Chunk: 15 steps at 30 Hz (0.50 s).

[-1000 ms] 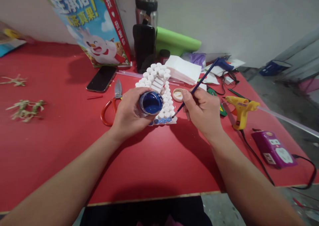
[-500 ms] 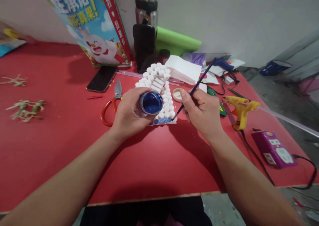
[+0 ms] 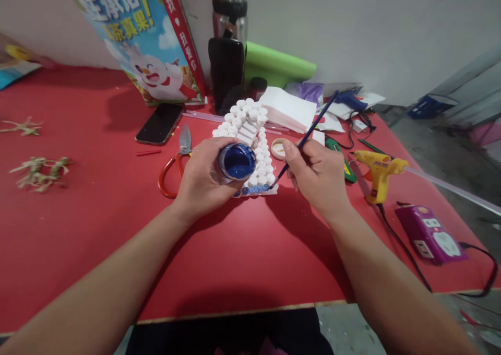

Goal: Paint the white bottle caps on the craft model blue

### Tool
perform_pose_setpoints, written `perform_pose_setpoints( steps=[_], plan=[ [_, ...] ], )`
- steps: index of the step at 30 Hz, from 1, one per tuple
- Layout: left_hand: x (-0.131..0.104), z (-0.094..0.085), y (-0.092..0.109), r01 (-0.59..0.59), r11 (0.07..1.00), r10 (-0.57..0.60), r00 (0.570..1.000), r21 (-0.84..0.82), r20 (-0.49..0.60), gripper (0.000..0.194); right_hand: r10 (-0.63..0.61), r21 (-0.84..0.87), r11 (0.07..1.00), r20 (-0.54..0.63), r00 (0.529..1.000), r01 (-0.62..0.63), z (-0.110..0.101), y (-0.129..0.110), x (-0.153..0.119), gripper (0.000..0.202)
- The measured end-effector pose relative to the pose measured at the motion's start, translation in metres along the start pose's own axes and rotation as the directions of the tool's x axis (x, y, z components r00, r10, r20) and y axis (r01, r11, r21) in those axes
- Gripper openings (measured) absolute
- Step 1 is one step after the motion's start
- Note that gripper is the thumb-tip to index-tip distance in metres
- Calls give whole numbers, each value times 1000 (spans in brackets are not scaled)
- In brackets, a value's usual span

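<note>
My left hand [image 3: 201, 180] is wrapped round a jar of dark blue paint [image 3: 237, 162], its open mouth facing up toward me. Pinched in my right hand [image 3: 317, 175] is a slim blue paintbrush [image 3: 309, 131], slanting down to the left. Its tip meets the right end of the front row on a white model [image 3: 264, 162], built of small round white pieces with a set of steps. Several pieces along that front row are blue; those above are white. The jar and my left hand hide part of the model. A round lid [image 3: 278, 149] lies just beyond my right fingers.
Orange-handled scissors [image 3: 170, 175] and a phone [image 3: 159, 123] lie left of the model. At right are a yellow glue gun [image 3: 379, 169], a green cutter [image 3: 346, 164] and a purple power socket [image 3: 430, 234] with cords. A printed bag [image 3: 156, 47] and a steel bottle [image 3: 230, 10] stand behind.
</note>
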<state>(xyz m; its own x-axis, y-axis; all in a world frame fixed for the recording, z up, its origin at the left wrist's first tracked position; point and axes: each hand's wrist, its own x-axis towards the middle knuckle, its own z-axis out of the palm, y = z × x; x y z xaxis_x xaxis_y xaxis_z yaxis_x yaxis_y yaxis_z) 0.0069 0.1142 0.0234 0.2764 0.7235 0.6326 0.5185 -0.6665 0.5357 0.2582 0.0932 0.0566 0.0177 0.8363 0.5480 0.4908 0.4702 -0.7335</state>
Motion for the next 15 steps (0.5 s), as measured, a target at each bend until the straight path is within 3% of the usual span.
perform_pose_setpoints(
  steps=[5,15],
  plan=[
    [-1,0,-2,-20,1000,19,1000,-20,-13,56,-27,6,1000,-39,999,27,-1,-1,1,62],
    [-1,1,-1,-32,999,31,999,-35,-19,57,42,13,999,17,999,-43,6,3,-4,63]
  ],
)
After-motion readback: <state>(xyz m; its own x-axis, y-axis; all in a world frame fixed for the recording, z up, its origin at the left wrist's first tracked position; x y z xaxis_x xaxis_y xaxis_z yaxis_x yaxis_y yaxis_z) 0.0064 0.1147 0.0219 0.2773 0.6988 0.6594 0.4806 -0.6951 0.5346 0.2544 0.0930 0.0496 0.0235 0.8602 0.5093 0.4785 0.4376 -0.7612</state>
